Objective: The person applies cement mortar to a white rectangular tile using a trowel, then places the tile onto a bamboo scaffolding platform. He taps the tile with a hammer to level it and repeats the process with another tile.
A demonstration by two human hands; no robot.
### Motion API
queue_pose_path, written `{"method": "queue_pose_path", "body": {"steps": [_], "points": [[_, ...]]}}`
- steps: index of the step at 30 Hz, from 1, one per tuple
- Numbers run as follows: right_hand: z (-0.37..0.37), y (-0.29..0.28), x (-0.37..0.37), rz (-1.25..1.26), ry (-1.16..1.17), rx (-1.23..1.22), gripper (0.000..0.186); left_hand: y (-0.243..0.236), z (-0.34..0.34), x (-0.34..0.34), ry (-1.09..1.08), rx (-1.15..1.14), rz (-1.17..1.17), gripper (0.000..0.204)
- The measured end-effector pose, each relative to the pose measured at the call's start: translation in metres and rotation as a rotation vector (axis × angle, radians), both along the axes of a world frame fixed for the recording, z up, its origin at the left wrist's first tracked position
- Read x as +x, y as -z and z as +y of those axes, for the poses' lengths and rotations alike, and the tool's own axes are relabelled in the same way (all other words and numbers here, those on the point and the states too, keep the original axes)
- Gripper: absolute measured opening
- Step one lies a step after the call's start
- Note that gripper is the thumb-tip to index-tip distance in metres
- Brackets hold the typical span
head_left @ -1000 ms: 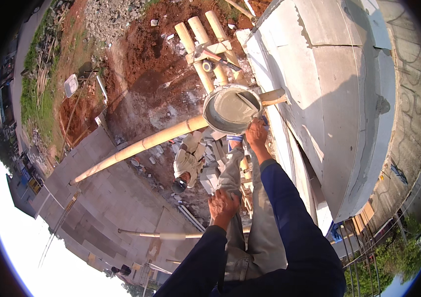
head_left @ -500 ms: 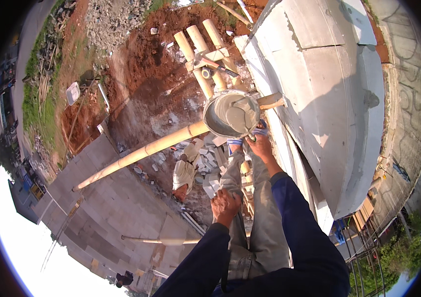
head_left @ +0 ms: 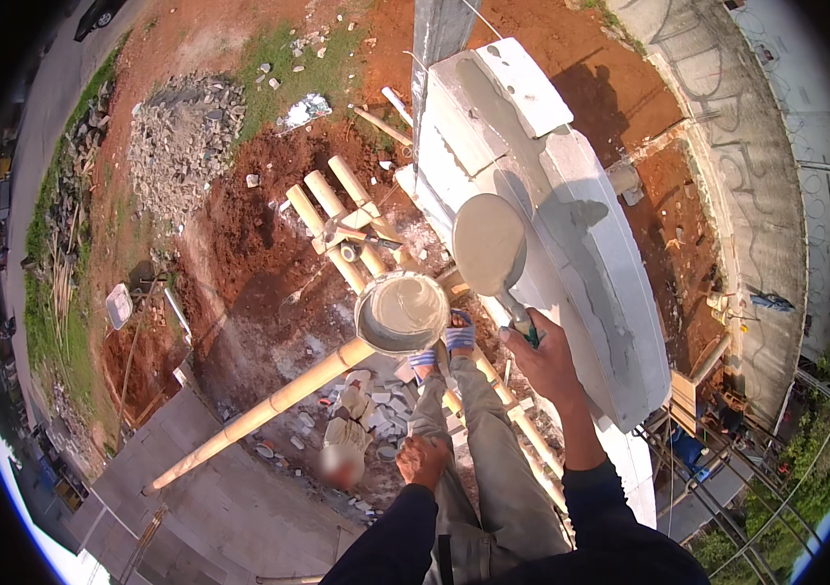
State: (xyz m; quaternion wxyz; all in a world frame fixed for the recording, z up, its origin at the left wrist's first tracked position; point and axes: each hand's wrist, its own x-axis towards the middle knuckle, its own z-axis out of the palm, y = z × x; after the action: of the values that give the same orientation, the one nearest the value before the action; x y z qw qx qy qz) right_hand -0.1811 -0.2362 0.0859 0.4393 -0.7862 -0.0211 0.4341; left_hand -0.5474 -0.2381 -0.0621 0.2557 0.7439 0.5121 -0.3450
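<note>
My right hand (head_left: 549, 363) is closed around the green handle of a trowel (head_left: 490, 246). Its rounded blade carries grey mortar and hangs beside the left edge of a pale block wall (head_left: 571, 200). A strip of wet mortar (head_left: 619, 336) runs along the top of that wall. To the left of the trowel, a round bucket (head_left: 364, 327) of grey mortar stands on bamboo poles, just beyond my feet. My left hand (head_left: 423, 460) rests on my left knee with its fingers curled and nothing visible in them.
A hammer-like tool with an orange handle (head_left: 366, 237) lies on bamboo poles (head_left: 325, 195) beyond the bucket. One long bamboo pole (head_left: 259, 414) slants to the lower left. Far below, a person (head_left: 347, 439) is among broken blocks. An upright grey post (head_left: 434, 68) stands by the wall's far end.
My right hand has lifted the trowel out of the bucket and moved it right, toward the wall, with mortar on the blade. The view has shifted; my left hand stays on the knee.
</note>
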Motion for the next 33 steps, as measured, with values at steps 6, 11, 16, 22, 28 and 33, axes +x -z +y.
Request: {"method": "queue_pose_path", "body": {"steps": [6, 11, 16, 22, 28, 33], "points": [[0.050, -0.008, 0.102, -0.315, 0.158, 0.068, 0.030, 0.000, -0.002, -0.003, 0.048, 0.013, -0.011, 0.048], [0.106, 0.035, 0.178, -0.807, 0.111, 0.015, 0.028, 0.008, -0.002, -0.009, 0.039, 0.032, 0.017, 0.048], [0.113, 0.006, 0.187, -0.753, 0.045, -0.115, 0.043, 0.005, -0.002, -0.008, 0.088, 0.012, 0.023, 0.049], [0.068, -0.011, 0.148, -0.689, 0.090, -0.218, 0.038, -0.006, 0.004, -0.002, 0.122, -0.016, 0.048, 0.052], [0.016, -0.020, 0.107, -0.656, 0.092, -0.361, 0.035, -0.017, 0.011, 0.010, 0.139, -0.045, 0.048, 0.054], [-0.024, -0.013, 0.073, -0.768, 0.116, -0.365, 0.037, -0.013, 0.009, 0.009, 0.148, -0.030, 0.041, 0.052]]}}
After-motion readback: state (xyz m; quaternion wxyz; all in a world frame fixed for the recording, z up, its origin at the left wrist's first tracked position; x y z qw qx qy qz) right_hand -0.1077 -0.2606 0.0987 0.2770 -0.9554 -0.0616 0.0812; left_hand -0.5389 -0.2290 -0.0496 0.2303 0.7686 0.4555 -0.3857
